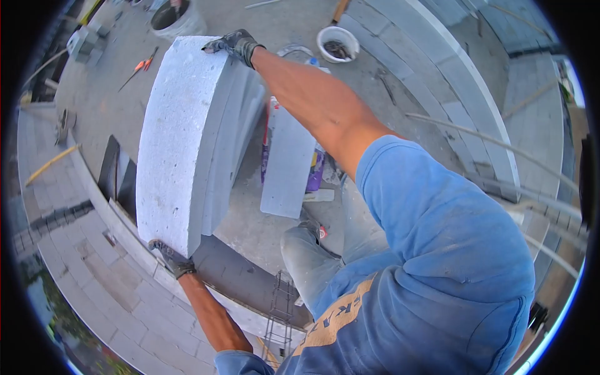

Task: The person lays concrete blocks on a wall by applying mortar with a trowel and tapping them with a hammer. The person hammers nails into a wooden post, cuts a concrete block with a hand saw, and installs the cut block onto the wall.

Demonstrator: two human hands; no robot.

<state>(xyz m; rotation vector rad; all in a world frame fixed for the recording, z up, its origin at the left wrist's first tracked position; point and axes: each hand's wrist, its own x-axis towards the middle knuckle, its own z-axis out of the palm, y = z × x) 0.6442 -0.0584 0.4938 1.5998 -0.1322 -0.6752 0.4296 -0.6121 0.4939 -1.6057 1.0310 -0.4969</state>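
A large pale aerated concrete block [175,137] stands in front of me, its pitted broad face turned up toward the camera. My right hand [234,47], in a dark work glove, is closed over the block's far upper end. At the opposite, lower end, my left hand [172,257] grips the edge, also gloved. More pale blocks [234,125] sit right behind the held one; where one ends and another begins is partly hidden. A separate pale block [287,162] lies beside them, near a purple bag [315,172].
Block walls [431,81] curve along the right, and another [112,269] runs along the lower left. A small white bucket [338,45], a larger bucket [187,25] and an orange-handled tool [140,65] are on the concrete floor. A rebar cage [279,306] stands near my legs.
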